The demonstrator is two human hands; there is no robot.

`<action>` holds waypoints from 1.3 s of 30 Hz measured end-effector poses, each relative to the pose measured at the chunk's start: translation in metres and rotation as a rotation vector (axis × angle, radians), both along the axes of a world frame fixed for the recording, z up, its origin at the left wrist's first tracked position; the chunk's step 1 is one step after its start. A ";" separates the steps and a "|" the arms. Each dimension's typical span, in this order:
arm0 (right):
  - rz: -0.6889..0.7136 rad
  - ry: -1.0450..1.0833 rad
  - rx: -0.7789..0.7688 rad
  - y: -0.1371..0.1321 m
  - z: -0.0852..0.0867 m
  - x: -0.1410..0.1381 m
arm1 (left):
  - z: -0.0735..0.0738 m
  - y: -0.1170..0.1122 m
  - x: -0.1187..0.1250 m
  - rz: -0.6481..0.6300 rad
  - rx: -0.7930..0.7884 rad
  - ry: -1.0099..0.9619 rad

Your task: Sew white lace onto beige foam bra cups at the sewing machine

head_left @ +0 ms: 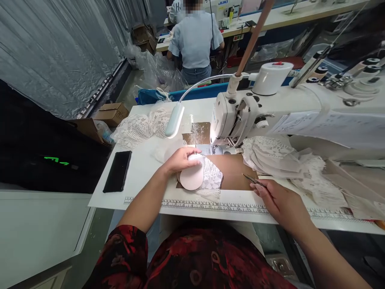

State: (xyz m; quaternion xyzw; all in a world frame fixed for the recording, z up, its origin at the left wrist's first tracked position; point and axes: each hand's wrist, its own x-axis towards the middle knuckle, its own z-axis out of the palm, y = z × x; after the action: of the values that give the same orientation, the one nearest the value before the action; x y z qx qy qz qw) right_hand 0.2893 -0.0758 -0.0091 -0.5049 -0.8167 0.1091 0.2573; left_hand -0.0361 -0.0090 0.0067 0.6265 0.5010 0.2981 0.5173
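My left hand (184,159) grips the upper edge of a pale, round bra cup (191,177), thumb on top. A piece of white lace (213,176) joins the cup's right side and hangs toward the table's front edge. Both lie just in front of the sewing machine's needle area (214,149), on a brown plate (237,170). Over to the right, my right hand (275,196) is closed round slim, dark tweezers (252,179), their points facing left toward the lace. The palm hides the tweezers' rear end.
Lace pieces are stacked (270,156) right of the needle, and more lace (135,128) lies at the back left. A lamp (175,120) overhangs the table. A black phone (117,171) lies left; a printed ruler (204,205) runs along the front. Another person (195,40) sits beyond.
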 end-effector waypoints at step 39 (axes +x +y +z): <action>0.331 0.590 -0.747 0.063 0.007 -0.105 | 0.011 -0.010 0.011 -0.280 -0.188 -0.167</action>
State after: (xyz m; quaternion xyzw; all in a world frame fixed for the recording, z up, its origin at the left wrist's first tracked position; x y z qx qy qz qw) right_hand 0.1843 -0.0124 -0.0019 -0.3737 -0.6835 0.5714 0.2582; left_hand -0.0252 -0.0190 0.0175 0.6120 0.3899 0.2261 0.6499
